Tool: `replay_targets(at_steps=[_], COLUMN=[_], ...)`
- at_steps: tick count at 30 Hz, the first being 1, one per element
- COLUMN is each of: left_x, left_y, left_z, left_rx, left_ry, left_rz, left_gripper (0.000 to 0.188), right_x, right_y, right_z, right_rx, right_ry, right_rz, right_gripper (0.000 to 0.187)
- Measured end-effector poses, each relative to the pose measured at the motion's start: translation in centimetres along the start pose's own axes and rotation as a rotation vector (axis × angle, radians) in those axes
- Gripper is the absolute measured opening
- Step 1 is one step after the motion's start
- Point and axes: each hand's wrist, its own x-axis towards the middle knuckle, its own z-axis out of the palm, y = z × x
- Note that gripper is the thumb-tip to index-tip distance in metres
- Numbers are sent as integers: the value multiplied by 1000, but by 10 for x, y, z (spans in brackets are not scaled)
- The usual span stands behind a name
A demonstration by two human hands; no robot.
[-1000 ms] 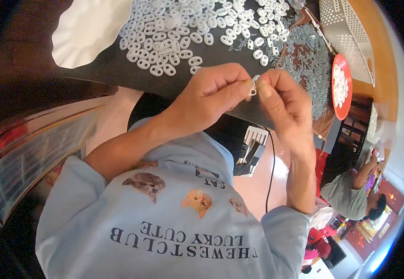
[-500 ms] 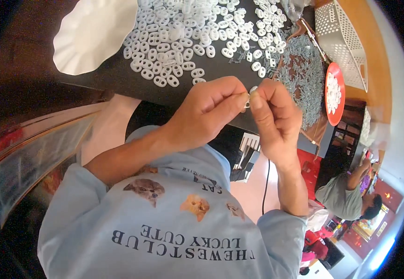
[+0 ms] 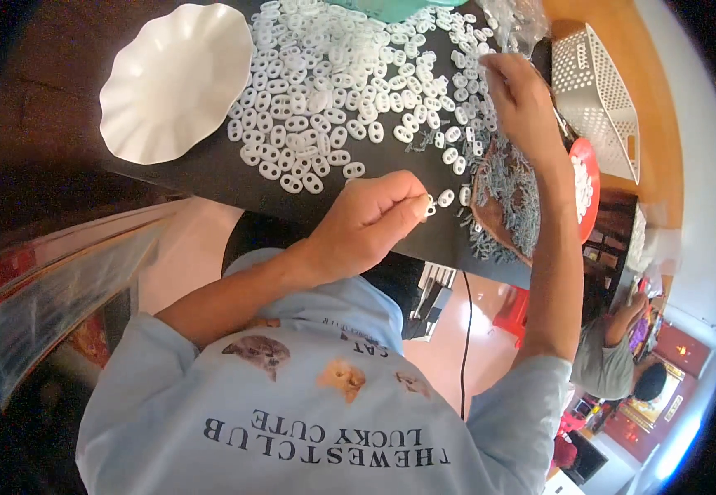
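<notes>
My left hand (image 3: 368, 216) is closed, thumb against the curled index finger. Between them it pinches a small white oval plastic piece with two holes (image 3: 431, 208), its end poking past the thumb. Beside it on the dark table lies another white oval piece (image 3: 445, 198). My right hand (image 3: 525, 107) is stretched out over the far right of the table, above scattered white pieces and grey bits. Its fingertips are bent and blurred, and what they hold, if anything, does not show.
A large heap of white two-hole pieces (image 3: 308, 107) covers the table (image 3: 209, 169). At left stands a white wavy-edged dish (image 3: 172, 82). Small grey plastic bits (image 3: 506, 190) lie at right, near a red plate (image 3: 591, 173) of white pieces and a white perforated basket (image 3: 593, 91). Another person (image 3: 605, 363) is farther right.
My right hand has left my left hand and swung up and away to the far right of the table. My left hand keeps its pinch, slightly lower. The view has shifted a little.
</notes>
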Motion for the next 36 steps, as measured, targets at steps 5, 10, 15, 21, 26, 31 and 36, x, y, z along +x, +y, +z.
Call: replay_targets(at_steps=[5, 10, 15, 21, 26, 31, 36], left_x=[3, 4, 4, 4, 4, 4, 3], left_y=[1, -1, 1, 4, 1, 3, 3], left_z=[-1, -5, -4, -5, -6, -7, -8], left_rx=[113, 127, 145, 157, 164, 160, 169], left_ry=[3, 23, 6, -6, -6, -31, -30], left_rz=[47, 115, 137, 116, 155, 136, 122], left_gripper=[15, 15, 14, 14, 14, 14, 14], right_x=[24, 26, 37, 49, 43, 38, 47], right_y=[26, 4, 31, 40, 34, 30, 10], right_z=[25, 28, 27, 40, 27, 28, 34], right_rx=[-175, -62, -35, -154, -103, -71, -12], right_ry=[-76, -225, -111, -193, -226, -248, -250], right_rz=[132, 98, 49, 0, 53, 27, 35], right_gripper=[20, 17, 17, 18, 18, 18, 19])
